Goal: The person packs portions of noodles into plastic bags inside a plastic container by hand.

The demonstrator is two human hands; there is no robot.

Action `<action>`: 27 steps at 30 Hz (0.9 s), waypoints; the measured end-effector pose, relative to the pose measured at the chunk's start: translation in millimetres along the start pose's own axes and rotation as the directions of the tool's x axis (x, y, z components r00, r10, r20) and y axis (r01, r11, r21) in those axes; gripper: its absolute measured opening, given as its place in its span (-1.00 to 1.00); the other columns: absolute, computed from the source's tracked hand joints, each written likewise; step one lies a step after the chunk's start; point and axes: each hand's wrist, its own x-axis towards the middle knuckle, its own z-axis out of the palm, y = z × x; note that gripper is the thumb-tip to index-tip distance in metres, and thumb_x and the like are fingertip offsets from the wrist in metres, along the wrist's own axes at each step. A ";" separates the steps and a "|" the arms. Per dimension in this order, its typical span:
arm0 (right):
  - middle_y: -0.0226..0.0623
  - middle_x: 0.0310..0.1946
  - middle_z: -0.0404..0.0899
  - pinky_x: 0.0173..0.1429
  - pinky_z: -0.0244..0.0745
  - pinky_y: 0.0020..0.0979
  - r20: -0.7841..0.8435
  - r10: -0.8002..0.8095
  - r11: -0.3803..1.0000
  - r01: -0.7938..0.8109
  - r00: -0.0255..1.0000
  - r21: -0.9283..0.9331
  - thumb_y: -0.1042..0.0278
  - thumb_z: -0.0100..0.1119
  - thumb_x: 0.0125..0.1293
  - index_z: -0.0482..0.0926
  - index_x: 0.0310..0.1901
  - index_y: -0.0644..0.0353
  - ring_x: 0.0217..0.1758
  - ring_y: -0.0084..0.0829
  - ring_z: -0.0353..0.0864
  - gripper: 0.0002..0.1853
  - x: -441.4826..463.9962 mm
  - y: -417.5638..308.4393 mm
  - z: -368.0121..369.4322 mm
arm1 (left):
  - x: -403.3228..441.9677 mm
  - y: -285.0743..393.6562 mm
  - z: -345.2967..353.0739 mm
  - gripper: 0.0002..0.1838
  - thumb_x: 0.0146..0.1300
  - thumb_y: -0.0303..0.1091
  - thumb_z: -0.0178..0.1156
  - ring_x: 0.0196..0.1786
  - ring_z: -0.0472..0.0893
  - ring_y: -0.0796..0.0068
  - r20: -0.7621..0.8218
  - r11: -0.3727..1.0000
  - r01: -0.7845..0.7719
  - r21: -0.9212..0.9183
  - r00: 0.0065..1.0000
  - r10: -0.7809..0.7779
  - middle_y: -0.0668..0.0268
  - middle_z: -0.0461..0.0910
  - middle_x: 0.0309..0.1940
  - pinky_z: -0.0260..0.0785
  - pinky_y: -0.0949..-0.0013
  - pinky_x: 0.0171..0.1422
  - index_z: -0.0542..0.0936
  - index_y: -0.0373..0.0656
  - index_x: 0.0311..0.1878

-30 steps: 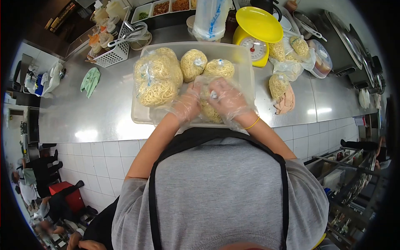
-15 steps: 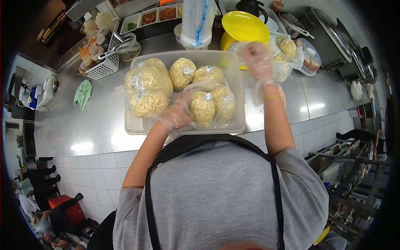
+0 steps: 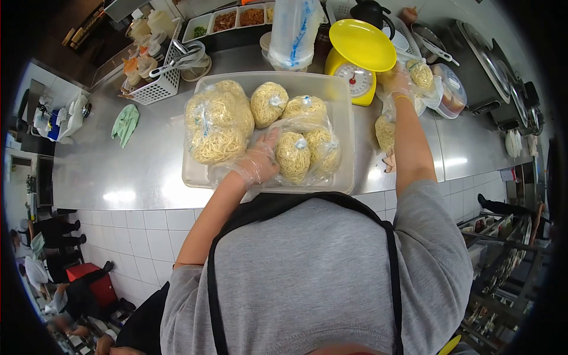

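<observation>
My left hand (image 3: 260, 161), in a clear plastic glove, rests in a plastic tub (image 3: 349, 133) with fingers stretched, touching the clear bag around several noodle bundles. A bagged noodle bundle (image 3: 293, 158) lies right of its fingers; a large bag of noodles (image 3: 219, 127) lies to its left. My right hand (image 3: 397, 81), also gloved, reaches among bagged noodles right of a yellow kitchen scale (image 3: 367, 89). Its fingers are hard to make out there. One noodle bag (image 3: 421, 75) is just right of this hand, and another noodle bag (image 3: 385, 132) lies below, partly behind the forearm.
A roll of plastic bags (image 3: 294, 35) stands behind the tub. Left of it are topping trays (image 3: 225, 22) and a white basket (image 3: 157, 89) of squeeze bottles. A green cloth (image 3: 125, 124) lies on the steel counter (image 3: 89, 171). Other people are at the lower left.
My right hand has moved right, from in front of the scale to the noodle bags beside it, uncovering the dial. My left hand stays in the tub. The view has shifted slightly.
</observation>
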 end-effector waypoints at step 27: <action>-0.07 0.08 0.28 0.18 0.22 -0.34 0.519 -0.456 0.784 0.050 0.723 0.619 0.23 0.17 0.09 0.21 0.16 0.24 0.12 -0.22 0.32 -0.39 -242.5 -153.4 -104.1 | -1.1 11.3 -14.5 -0.55 0.10 -0.40 0.13 -0.06 0.48 0.46 0.103 0.682 -0.019 -0.731 0.985 0.137 0.23 0.49 -0.05 0.38 0.39 -0.02 0.37 -0.21 0.11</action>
